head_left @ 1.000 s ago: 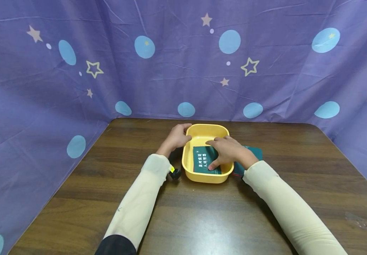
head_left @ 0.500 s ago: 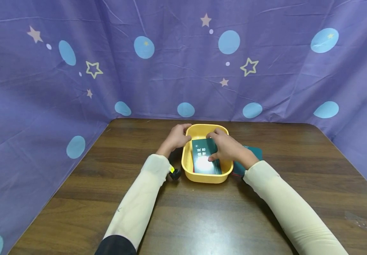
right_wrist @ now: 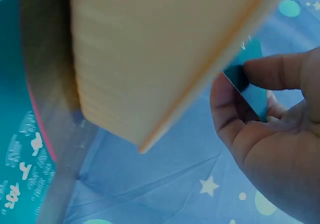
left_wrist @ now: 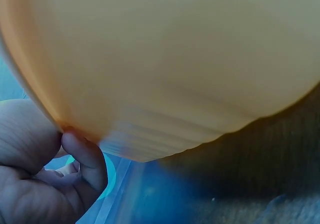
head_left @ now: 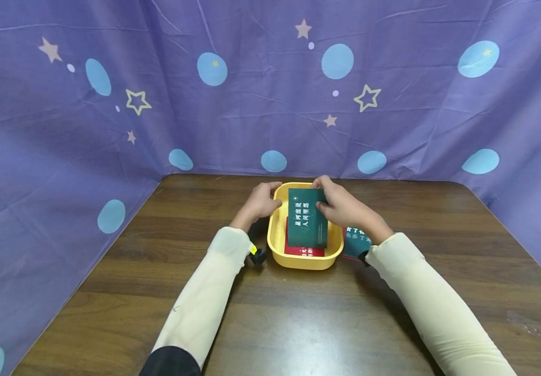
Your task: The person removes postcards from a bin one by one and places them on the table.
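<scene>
A yellow plastic basket [head_left: 303, 262] stands on the table, and my left hand [head_left: 258, 201] pinches its left rim. In the left wrist view, the thumb and a finger of that hand [left_wrist: 55, 174] close on the basket's edge. My right hand [head_left: 345, 206] pinches a dark green card [head_left: 307, 224] with white writing by its right side, raised and tilted over the basket. The right wrist view shows the card [right_wrist: 259, 101] between thumb and fingers. Under it, a red card [head_left: 293, 250] with white writing lies inside the basket.
To the right of the basket, green cards [head_left: 356, 244] with a red edge lie on the wooden table [head_left: 270, 313], partly hidden by my right forearm. A small black object [head_left: 258, 256] is by my left cuff. A purple star-patterned curtain [head_left: 251, 104] hangs behind.
The green card has been lifted from the basket's bottom by my right hand, which moved up and away. The red card beneath is now visible. My left hand stays at the rim.
</scene>
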`<action>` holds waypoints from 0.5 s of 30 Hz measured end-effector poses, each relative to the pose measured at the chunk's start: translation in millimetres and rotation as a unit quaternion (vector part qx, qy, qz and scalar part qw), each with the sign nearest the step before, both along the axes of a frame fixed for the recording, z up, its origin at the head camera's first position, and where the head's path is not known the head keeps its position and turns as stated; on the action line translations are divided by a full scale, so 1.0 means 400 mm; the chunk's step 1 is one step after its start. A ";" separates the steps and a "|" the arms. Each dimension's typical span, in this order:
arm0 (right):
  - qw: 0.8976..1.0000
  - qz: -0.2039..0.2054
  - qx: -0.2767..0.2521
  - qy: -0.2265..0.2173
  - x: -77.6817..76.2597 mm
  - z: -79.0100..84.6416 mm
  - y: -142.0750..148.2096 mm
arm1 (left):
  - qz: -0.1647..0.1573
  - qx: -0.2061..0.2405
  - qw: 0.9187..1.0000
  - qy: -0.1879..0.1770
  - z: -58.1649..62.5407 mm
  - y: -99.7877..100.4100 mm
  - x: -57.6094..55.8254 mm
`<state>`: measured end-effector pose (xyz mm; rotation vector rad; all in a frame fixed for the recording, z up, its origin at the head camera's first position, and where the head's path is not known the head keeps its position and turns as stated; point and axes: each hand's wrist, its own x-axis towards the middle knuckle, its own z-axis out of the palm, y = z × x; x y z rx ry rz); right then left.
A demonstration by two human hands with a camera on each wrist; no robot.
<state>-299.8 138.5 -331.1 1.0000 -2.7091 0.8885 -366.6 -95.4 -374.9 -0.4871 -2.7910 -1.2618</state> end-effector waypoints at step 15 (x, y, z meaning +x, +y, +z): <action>0.989 -0.064 -0.126 0.046 0.019 0.066 0.050 | -0.004 0.006 1.000 -0.013 0.000 -0.002 -0.001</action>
